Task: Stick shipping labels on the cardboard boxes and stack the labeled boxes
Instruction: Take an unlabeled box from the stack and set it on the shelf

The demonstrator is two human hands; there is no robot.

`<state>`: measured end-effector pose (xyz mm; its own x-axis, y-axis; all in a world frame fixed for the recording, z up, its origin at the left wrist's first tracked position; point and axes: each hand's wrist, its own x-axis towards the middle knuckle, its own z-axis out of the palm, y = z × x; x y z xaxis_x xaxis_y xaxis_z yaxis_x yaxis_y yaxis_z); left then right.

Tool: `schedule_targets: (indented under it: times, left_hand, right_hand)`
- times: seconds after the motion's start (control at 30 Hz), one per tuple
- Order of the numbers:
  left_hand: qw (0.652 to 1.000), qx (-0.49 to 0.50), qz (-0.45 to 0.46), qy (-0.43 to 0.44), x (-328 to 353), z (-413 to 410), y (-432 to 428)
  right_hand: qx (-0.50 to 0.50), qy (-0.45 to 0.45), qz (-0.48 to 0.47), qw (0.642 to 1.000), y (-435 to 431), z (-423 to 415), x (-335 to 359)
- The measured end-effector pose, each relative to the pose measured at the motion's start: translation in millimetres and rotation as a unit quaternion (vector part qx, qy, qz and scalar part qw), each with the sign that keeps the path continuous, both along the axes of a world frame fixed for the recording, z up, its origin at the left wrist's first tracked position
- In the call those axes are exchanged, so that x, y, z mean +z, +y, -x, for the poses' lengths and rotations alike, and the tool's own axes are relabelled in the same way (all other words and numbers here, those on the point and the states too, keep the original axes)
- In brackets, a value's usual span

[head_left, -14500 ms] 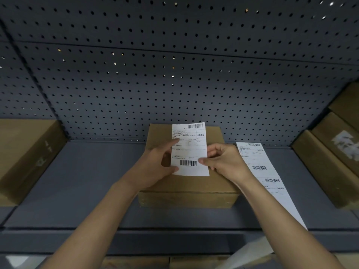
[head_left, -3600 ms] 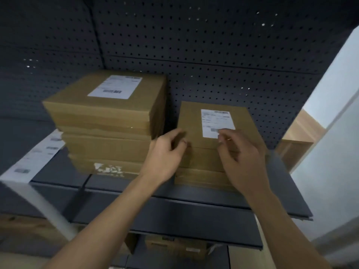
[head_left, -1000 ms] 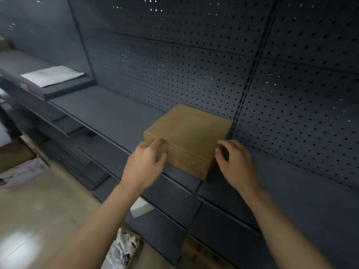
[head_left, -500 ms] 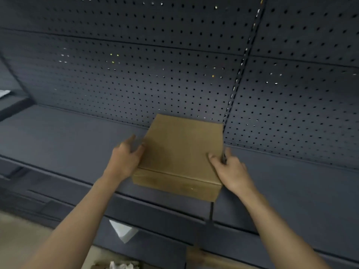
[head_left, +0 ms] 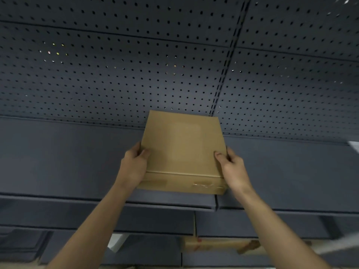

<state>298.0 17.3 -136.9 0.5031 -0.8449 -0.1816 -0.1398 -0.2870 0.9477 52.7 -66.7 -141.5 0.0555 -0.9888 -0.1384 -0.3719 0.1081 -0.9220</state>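
A plain brown cardboard box point(head_left: 182, 148) with no label on its top is held over the dark grey shelf point(head_left: 68, 158), in front of the pegboard back wall. My left hand point(head_left: 134, 167) grips its left side, thumb on the top face. My right hand point(head_left: 232, 169) grips its right side, thumb also on top. Clear tape shines on the box's front face. Whether the box's underside touches the shelf is not visible.
The pegboard wall point(head_left: 136, 74) rises behind the shelf, with a vertical slotted upright point(head_left: 225, 70) behind the box. A white paper edge point(head_left: 354, 145) shows at far right. Lower shelves and a brown cardboard piece point(head_left: 219, 245) lie below.
The box has moved with both hands from left to right along the shelf. It now faces me squarely, and the view has turned rightwards.
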Motion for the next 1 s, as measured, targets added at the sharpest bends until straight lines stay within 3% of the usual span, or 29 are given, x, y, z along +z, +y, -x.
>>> schedule_targets:
  times: [0.3,0.6,0.8,1.0]
  left_hand:
    - [0.996,-0.067,0.050,-0.031,17.9,88.4,-21.7]
    - [0.988,-0.118,0.075,-0.065,26.3,260.8,-49.4]
    - [0.988,-0.112,0.092,-0.054,27.0,369.4,-56.6]
    - [0.990,-0.102,0.083,-0.048,24.3,420.7,-71.0]
  right_hand:
    - [-0.074,-0.010,0.063,0.995,6.6,93.5,16.0]
    - [-0.131,-0.009,0.089,0.987,10.6,269.6,22.7]
    - [-0.122,-0.008,0.092,0.988,-1.1,380.0,23.3]
    - [-0.107,-0.017,0.084,0.991,-23.0,434.1,19.3]
